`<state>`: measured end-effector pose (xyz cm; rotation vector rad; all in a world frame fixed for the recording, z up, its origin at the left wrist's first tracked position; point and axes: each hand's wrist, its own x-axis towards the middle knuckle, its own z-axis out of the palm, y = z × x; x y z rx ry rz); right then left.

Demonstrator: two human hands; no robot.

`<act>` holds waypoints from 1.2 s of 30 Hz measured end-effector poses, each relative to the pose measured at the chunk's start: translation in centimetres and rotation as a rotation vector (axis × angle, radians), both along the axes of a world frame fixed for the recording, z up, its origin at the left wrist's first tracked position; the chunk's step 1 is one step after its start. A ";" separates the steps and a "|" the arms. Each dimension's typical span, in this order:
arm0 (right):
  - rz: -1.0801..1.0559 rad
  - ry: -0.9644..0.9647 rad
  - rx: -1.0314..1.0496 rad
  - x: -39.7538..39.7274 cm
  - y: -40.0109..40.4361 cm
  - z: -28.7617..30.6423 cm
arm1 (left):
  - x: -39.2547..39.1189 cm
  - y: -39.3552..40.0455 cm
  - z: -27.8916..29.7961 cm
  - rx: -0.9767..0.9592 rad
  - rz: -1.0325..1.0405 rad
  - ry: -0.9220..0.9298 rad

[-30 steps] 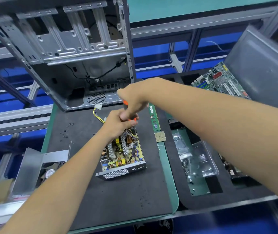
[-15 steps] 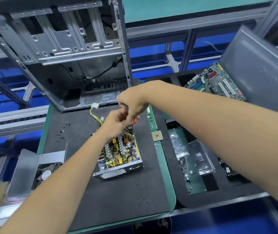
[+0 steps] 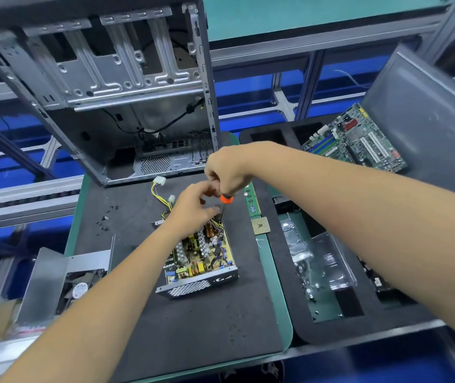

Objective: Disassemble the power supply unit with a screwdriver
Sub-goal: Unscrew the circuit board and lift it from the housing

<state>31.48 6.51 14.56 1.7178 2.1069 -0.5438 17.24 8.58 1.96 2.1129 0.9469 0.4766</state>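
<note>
Head view: right hand pinches the screwdriver above the power supply unit.

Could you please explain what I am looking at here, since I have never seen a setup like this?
There is no robot: the picture comes from a camera worn on a person's head, looking down at their two bare arms. On the dark mat lies an opened power supply unit, its circuit board exposed. The right hand has its grip on a screwdriver with an orange collar, its shaft pointing down at the unit's far end. The left hand rests at that same end, fingers loosely curved; whether it holds anything is hidden. Behind stands an empty computer case. Loose screws lie to the left, a memory stick and processor chip to the right, and a motherboard farther right.
</note>
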 end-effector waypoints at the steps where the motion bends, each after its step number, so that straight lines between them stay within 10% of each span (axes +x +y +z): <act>1: -0.021 0.024 -0.026 0.2 -0.2 0.1 | -0.1 -0.2 -0.2 0.129 0.013 0.044; 8: -0.066 -0.040 -0.031 -0.3 -0.1 -0.4 | -2.1 -1.0 -0.8 0.639 -0.371 0.482; 14: -0.040 -0.052 -0.064 0.4 -0.1 0.0 | 0.2 -1.5 -0.8 0.611 -0.314 0.753; 19: -0.074 -0.020 -0.087 0.1 -0.3 -0.6 | -0.2 -2.0 -1.0 0.869 -0.274 0.671; 36: -0.210 0.076 -0.140 1.1 -0.4 -1.4 | -2.6 -1.9 -1.6 0.777 -0.281 0.434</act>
